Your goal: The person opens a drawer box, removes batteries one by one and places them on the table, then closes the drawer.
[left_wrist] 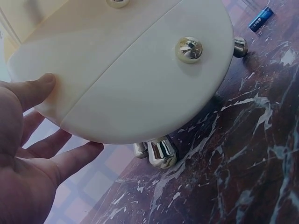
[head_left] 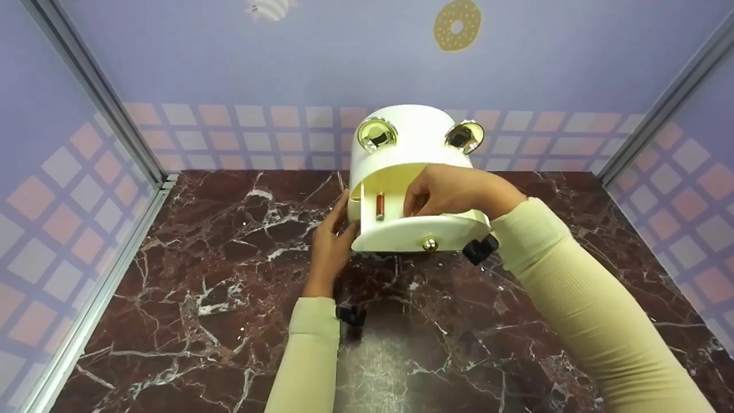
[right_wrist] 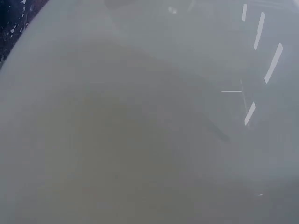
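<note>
A white rounded box (head_left: 413,129) shaped like a bell alarm clock stands near the back wall. Its upper drawer (head_left: 395,235), with a gold knob, is pulled out. Inside lies a small red cylinder (head_left: 380,205), apparently a battery. My right hand (head_left: 444,189) reaches down into the drawer with bent fingers; the drawer front hides its fingertips. My left hand (head_left: 332,241) rests against the box's left side. In the left wrist view, that hand's thumb (left_wrist: 39,88) touches the front, while its fairly straight fingers lie along the edge. The right wrist view shows only a blurred whitish surface.
Two gold bells, left (head_left: 377,135) and right (head_left: 465,136), sit on top. Shiny feet (left_wrist: 162,151) support the box on the dark red marbled table (head_left: 218,321). A blue battery (left_wrist: 260,19) lies beside it. Walls (head_left: 287,69) enclose the back and both sides.
</note>
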### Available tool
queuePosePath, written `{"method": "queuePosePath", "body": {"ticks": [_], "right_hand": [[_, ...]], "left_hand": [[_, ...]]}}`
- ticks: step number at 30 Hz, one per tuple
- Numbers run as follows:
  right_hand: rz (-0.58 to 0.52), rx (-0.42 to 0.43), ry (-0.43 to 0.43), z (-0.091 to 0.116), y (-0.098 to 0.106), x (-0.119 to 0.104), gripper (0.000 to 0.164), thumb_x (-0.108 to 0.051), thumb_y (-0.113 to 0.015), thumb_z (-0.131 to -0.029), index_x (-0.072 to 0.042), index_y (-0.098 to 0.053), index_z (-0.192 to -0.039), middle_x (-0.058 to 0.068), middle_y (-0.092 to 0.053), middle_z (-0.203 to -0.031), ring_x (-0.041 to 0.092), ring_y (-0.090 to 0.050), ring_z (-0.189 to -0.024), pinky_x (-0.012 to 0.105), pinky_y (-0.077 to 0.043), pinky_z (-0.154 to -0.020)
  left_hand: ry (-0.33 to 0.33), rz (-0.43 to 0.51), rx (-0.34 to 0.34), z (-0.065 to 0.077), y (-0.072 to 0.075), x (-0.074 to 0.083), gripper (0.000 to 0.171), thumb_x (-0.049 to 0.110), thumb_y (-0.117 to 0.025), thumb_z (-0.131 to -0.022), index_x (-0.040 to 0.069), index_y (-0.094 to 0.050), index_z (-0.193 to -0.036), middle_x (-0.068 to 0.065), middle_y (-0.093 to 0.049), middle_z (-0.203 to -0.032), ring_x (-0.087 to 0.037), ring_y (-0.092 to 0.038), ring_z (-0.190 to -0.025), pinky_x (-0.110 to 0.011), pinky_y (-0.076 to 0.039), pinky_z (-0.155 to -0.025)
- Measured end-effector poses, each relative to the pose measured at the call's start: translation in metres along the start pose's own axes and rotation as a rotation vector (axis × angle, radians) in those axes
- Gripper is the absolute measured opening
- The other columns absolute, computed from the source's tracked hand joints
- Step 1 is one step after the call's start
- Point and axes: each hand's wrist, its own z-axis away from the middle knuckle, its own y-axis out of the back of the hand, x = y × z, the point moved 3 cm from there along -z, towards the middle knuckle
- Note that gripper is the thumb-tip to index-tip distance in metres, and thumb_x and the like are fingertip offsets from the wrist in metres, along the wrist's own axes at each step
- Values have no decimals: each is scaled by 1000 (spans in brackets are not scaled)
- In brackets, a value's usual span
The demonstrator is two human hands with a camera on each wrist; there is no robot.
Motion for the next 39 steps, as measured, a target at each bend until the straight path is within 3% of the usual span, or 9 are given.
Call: {"method": "queuePosePath", "body": {"ticks": [5,11,15,19,26,29,39], "right_hand": [[105,8,-1,-4,-3,-1,9,-22,-73,-83,-17,-77,-90,-1,-76,-85,7,-66,-73,27,-56,-72],[229,14,-64,-8,-7,-3,6,-30,-73,-79,-24,-73,-81,-8,-69,-75,9,-57,-66,27,-50,-65],[223,-16,-69,-8,-10,-3,4,-25,-71,-78,-22,-70,-79,-7,-66,-73,10,-53,-65,27,-47,-62],[207,-18,-53,-7,-11,-2,3,-25,-72,-80,-23,-72,-82,-8,-69,-75,9,-56,-65,26,-50,-63],[183,32,-8,-7,-11,0,4,-25,-74,-81,-24,-75,-85,-9,-73,-80,8,-63,-70,28,-55,-70],[183,43,23,-7,-10,0,6,-24,-74,-82,-24,-75,-87,-8,-74,-83,8,-65,-75,28,-56,-74],[150,83,64,-3,-8,4,6,-22,-74,-82,-20,-76,-88,-4,-75,-85,8,-68,-76,27,-57,-76]], "left_hand": [[-16,4,-3,2,1,1,58,12,-63,-93,31,-45,-145,-5,-57,-140,-21,-55,-127,-42,-51,-101],[-31,8,2,2,0,0,59,13,-65,-91,28,-46,-145,-6,-58,-139,-24,-55,-127,-46,-47,-105],[-18,-10,3,2,-1,-2,60,10,-64,-90,26,-46,-145,-7,-58,-138,-23,-55,-127,-40,-47,-106],[3,-13,-2,3,-2,1,61,6,-63,-90,21,-44,-146,-12,-56,-139,-27,-54,-128,-42,-46,-107],[-6,-11,-12,10,1,30,58,5,-62,-91,13,-44,-146,-17,-56,-138,-32,-54,-128,-47,-44,-108],[-2,-17,-10,11,1,33,58,5,-61,-91,11,-44,-146,-17,-56,-138,-32,-54,-127,-46,-46,-107],[25,-15,-14,11,1,31,59,5,-62,-91,17,-45,-146,-13,-55,-140,-28,-53,-130,-42,-45,-108]]}}
